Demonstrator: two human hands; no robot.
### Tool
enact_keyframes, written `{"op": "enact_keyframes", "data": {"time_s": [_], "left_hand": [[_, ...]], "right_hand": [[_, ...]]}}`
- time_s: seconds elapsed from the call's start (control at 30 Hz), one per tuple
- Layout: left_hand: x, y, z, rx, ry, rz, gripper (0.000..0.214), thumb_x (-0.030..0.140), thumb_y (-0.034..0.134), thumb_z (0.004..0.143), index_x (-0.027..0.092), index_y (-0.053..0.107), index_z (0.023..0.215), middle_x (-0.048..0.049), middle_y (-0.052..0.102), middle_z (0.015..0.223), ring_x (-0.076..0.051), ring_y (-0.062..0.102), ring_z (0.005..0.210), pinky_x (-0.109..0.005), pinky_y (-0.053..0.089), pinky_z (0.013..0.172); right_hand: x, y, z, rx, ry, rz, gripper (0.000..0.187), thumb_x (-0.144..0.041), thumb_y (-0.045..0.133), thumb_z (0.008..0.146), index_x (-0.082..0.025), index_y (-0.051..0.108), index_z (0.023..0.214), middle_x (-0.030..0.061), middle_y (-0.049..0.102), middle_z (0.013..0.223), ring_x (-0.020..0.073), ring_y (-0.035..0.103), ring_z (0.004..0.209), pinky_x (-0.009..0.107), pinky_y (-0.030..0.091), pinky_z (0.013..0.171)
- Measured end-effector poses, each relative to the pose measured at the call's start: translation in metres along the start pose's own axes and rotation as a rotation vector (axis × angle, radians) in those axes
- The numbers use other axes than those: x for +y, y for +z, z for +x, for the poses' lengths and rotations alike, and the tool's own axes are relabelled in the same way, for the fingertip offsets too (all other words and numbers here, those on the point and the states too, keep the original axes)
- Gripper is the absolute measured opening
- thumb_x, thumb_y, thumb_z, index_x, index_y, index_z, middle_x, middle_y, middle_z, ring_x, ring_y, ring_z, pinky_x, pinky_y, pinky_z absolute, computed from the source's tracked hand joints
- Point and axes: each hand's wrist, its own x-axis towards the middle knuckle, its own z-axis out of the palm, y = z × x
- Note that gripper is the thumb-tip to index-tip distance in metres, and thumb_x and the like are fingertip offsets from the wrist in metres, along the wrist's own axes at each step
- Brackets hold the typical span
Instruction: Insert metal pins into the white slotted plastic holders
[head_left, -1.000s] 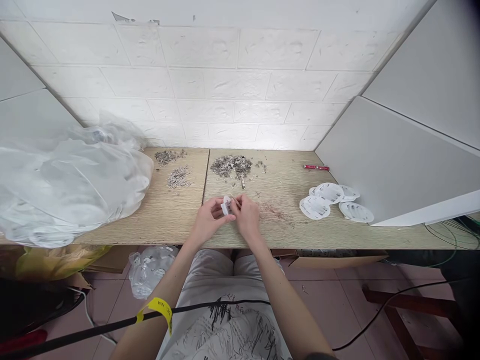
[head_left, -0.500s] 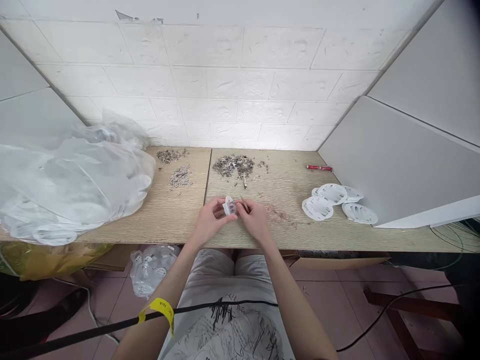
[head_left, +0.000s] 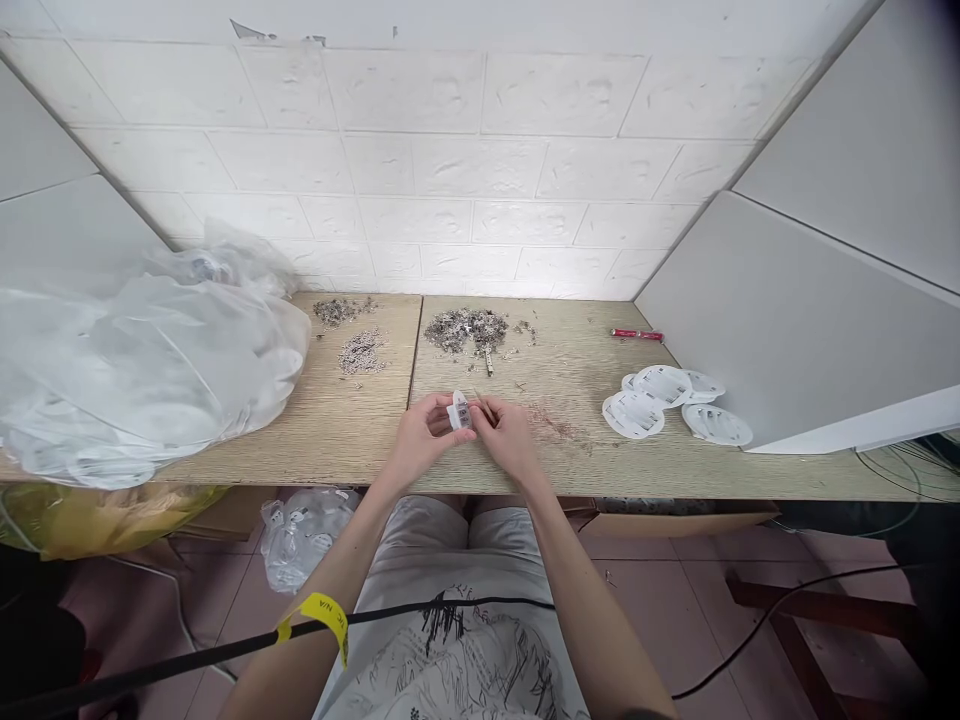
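Left hand: your left hand (head_left: 420, 440) pinches a small white plastic part (head_left: 459, 411) by its left edge, fingers closed on it, held just above the front of the bench.
Right hand: your right hand (head_left: 508, 436) meets the same part from the right, fingertips closed against it; a thin metal piece (head_left: 484, 404) shows at the fingertips, too small to identify.
Part location: between both hands, at the middle of the bench near its front edge, apart from everything else on it.
Risk, drop: in my judgement the part is small and pinched only at its edges; a slip would send it off the front edge to the tiled floor (head_left: 660, 610).
Risk, loose metal: small metal bits lie in heaps (head_left: 465, 328) behind your hands and in a second group (head_left: 358, 352) to the left; a sweep of the wrist could scatter or mix them.
Risk, cable: a black cord (head_left: 420, 612) crosses your lap and could snag a forearm.
Surface: wood-grain bench (head_left: 337, 440), two boards with a seam; reddish smear (head_left: 553, 425) right of your hands.
Also on bench: a bulky clear plastic bag (head_left: 142, 360) at left, white round discs (head_left: 664, 400) at right, a red tool (head_left: 636, 336) behind them.
Room: white block wall (head_left: 450, 160), grey side panels (head_left: 810, 300).
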Motion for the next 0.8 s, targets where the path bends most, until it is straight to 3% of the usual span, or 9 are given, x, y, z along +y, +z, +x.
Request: {"op": "enact_keyframes", "data": {"time_s": [0.2,0.4,0.6,0.7,0.8], "left_hand": [[0.004,0.001,-0.001,-0.019,0.002,0.039,0.043,0.031,0.078,0.069,0.017,0.059,0.104,-0.0124,0.066,0.118,-0.023,0.064,0.109,-0.043,0.049,0.101],[0.006,0.001,-0.002,-0.017,0.016,0.089,0.041,0.033,0.077,0.070,0.017,0.060,0.105,-0.0109,0.068,0.113,-0.024,0.065,0.107,-0.044,0.050,0.100],[0.005,0.002,-0.003,0.006,0.013,0.095,0.042,0.032,0.077,0.069,0.017,0.060,0.104,-0.0092,0.068,0.111,-0.022,0.066,0.103,-0.042,0.050,0.099],[0.006,0.002,-0.003,0.007,0.013,0.097,0.042,0.031,0.077,0.069,0.017,0.060,0.104,-0.0089,0.068,0.111,-0.022,0.066,0.103,-0.041,0.051,0.099],[0.007,0.002,-0.003,0.001,0.009,0.099,0.042,0.031,0.076,0.070,0.017,0.059,0.105,-0.0094,0.067,0.112,-0.022,0.066,0.103,-0.041,0.051,0.098]], "right_hand": [[-0.006,0.004,-0.001,0.065,0.031,-0.048,0.024,-0.030,0.049,0.083,-0.021,0.042,0.062,-0.0040,0.046,0.055,0.0122,0.039,0.053,0.027,0.026,0.055],[-0.003,0.005,0.000,0.142,0.070,0.013,0.016,-0.029,0.049,0.084,-0.019,0.059,0.075,0.0004,0.061,0.066,0.0147,0.052,0.059,0.027,0.037,0.061],[0.009,0.000,0.045,0.267,-0.017,-0.241,0.017,-0.025,0.045,0.086,-0.016,0.060,0.088,0.0100,0.065,0.087,0.0210,0.057,0.081,0.033,0.042,0.074],[0.014,-0.003,0.072,0.231,0.004,-0.379,0.015,-0.030,0.054,0.085,-0.015,0.059,0.088,0.0143,0.063,0.093,0.0248,0.056,0.085,0.036,0.042,0.074],[0.018,-0.005,0.088,0.152,0.029,-0.476,0.003,-0.019,0.057,0.083,-0.016,0.057,0.083,0.0161,0.061,0.092,0.0268,0.056,0.083,0.038,0.042,0.074]]}}
